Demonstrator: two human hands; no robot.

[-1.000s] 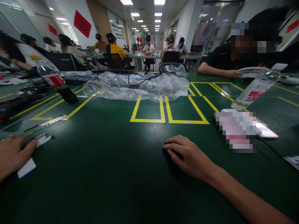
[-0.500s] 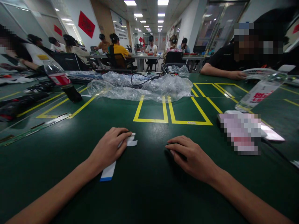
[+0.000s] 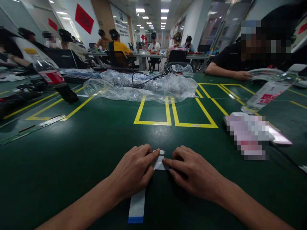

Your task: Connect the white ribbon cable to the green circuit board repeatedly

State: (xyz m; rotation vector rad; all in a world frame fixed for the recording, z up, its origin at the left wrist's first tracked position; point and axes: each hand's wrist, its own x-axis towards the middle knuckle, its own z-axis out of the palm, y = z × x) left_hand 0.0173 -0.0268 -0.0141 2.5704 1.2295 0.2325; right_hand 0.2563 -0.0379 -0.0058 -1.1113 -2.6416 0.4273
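Note:
A white flat ribbon cable [image 3: 137,204] with a blue end lies on the green table [image 3: 72,166], running from under my left hand toward me. My left hand [image 3: 134,171] rests on top of it, fingers curled and pressing its far end flat. My right hand [image 3: 192,174] lies palm down just to the right, fingertips touching the cable's white end piece [image 3: 159,163] between the two hands. Whatever is beneath my right palm is hidden.
Crumpled clear plastic wrap [image 3: 144,86] with a black wire lies beyond two yellow taped boxes [image 3: 176,115]. A cola bottle [image 3: 51,78] and a long circuit strip [image 3: 31,127] stand left; a clear bottle [image 3: 268,92] and a blurred item [image 3: 247,135] right. A person [image 3: 237,60] sits opposite.
My left hand slid the ribbon cable from the far left to the middle, up against my right hand. My right hand shifted slightly toward me and now touches the cable's end.

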